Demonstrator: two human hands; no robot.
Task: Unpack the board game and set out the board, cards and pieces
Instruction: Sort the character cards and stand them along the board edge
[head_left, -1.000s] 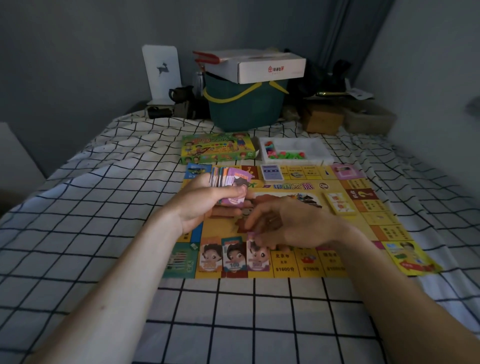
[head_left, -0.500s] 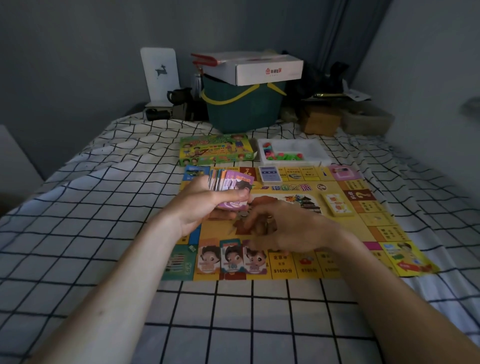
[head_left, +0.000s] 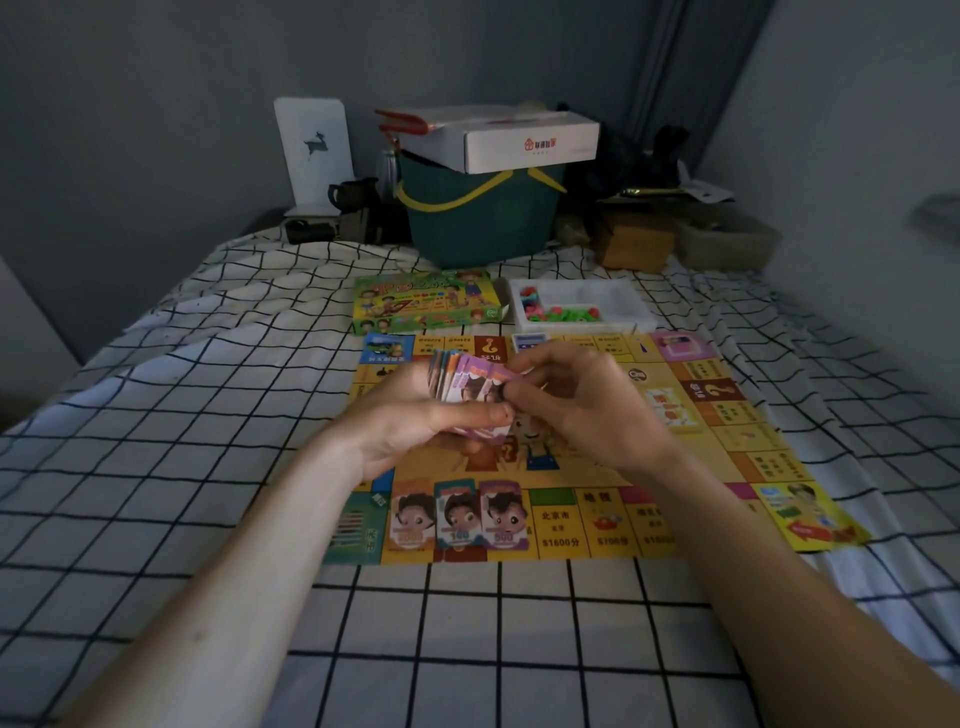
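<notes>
The yellow game board (head_left: 737, 457) lies flat on the checked sheet. My left hand (head_left: 410, 415) grips a fanned stack of play-money notes (head_left: 462, 379) above the board's middle. My right hand (head_left: 582, 400) pinches the top purple note of that stack. Three small piles of notes (head_left: 457, 514), orange, teal and purple, lie side by side on the board's near edge. A card deck (head_left: 670, 410) sits on the board's right part and a pink one (head_left: 678, 345) at its far right corner. The green game box (head_left: 426, 301) and a white tray (head_left: 623, 306) of coloured pieces stand behind the board.
A dark green bucket (head_left: 478, 218) with a white carton (head_left: 519, 137) on top stands at the bed's far end, with a white bookend (head_left: 314, 150), a brown box (head_left: 634, 244) and clutter beside it. Walls close in on the right and behind.
My right hand rose from the board's near middle up to the stack in my left hand and took hold of the top note. The left hand lifted slightly.
</notes>
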